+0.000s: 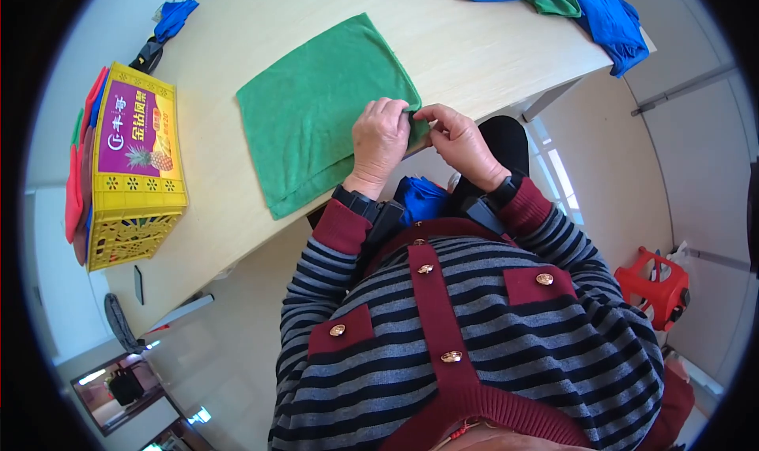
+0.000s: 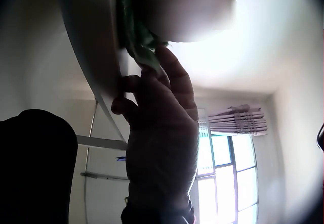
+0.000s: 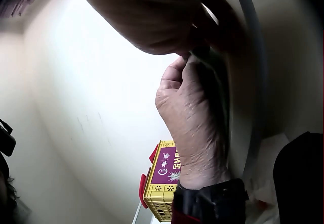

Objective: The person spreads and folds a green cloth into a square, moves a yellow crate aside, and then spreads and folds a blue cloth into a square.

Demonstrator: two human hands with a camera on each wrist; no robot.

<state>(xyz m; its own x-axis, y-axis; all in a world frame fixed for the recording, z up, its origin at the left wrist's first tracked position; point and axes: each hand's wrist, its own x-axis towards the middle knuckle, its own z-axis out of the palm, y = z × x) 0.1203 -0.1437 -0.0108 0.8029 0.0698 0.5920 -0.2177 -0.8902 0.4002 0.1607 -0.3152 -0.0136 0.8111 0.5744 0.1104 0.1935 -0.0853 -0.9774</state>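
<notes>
A green cloth (image 1: 316, 103) lies spread on the table, with a doubled-over strip along its near edge. Both hands meet at its near right corner. The left hand (image 1: 382, 139) pinches the cloth's edge between curled fingers and thumb. Right beside it, the right hand (image 1: 461, 144) pinches the corner with thumb and index finger. In the left wrist view, a raised bit of green cloth (image 2: 144, 54) shows at the fingertips of the right hand (image 2: 162, 118). The right wrist view catches the left hand (image 3: 192, 113) with its fingertips gathered at the dark green edge.
On the table's left stands a yellow crate (image 1: 138, 170) with cloths over its far side. A phone-like dark object (image 1: 139, 285) lies near it. Blue cloths (image 1: 605, 24) and a green one (image 1: 557, 0) are heaped at the far right corner. A red stool (image 1: 655, 285) stands on the floor.
</notes>
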